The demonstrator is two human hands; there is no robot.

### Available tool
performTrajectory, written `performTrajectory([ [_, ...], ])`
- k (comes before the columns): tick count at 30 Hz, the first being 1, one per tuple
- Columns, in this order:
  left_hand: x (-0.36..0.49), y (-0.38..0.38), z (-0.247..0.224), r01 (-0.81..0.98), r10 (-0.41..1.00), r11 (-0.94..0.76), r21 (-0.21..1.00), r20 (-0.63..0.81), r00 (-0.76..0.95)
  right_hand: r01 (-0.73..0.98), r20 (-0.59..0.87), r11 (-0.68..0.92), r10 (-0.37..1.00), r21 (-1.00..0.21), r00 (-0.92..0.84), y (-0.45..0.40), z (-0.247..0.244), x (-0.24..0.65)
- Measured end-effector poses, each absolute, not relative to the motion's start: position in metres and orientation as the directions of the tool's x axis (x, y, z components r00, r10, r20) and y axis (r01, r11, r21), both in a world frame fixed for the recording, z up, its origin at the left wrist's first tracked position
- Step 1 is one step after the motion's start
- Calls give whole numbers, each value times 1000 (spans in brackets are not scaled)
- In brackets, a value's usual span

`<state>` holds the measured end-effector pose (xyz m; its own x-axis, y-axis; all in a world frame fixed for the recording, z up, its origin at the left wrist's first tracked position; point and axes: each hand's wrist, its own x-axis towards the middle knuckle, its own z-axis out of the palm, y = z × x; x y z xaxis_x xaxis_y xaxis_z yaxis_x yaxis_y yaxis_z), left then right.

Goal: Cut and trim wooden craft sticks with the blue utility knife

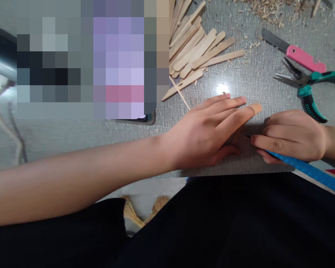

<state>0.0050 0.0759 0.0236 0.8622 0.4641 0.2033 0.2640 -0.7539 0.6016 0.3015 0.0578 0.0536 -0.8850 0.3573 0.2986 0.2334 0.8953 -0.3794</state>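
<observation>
My left hand (209,130) lies palm down on the grey tabletop with its fingers stretched out toward the right. Its index fingertip carries a tan, orange-looking tip, perhaps a bandage; I cannot tell. What lies under the palm is hidden. Just right of it, my right hand (293,136) is closed round a long blue pencil (309,169). The dark point pokes out at the fingertips, close to the table surface between the two hands. The blue shaft slants down to the right, past the table's front edge.
Wooden craft sticks (195,52) are piled behind my left hand. A pink-handled folding knife (305,57) and teal-handled pliers (301,83) lie at the right. Wood shavings (279,9) are scattered at the back. A blurred patch covers the upper left. Broom-like straw bundles (132,210) show below the table.
</observation>
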Motion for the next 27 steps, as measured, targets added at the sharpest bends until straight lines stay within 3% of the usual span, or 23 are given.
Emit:
performTrajectory([
  [7, 3, 78, 20, 245, 450, -757, 606, 210, 868, 245, 281, 895, 361, -373, -889, 59, 53, 302],
  [15, 5, 79, 19, 250, 454, -777, 577, 241, 858, 141, 355, 917, 281, -372, -892, 49, 52, 300],
  [19, 6, 74, 17, 302, 482, -817, 491, 297, 824, 172, 322, 937, 272, -305, -907, 46, 56, 300],
  [22, 6, 69, 16, 397, 547, -807, 438, 301, 781, 249, 345, 920, 349, -303, -871, 43, 55, 299],
  [27, 8, 67, 16, 442, 574, -806, 394, 339, 745, 231, 308, 922, 327, -310, -894, 40, 49, 296],
])
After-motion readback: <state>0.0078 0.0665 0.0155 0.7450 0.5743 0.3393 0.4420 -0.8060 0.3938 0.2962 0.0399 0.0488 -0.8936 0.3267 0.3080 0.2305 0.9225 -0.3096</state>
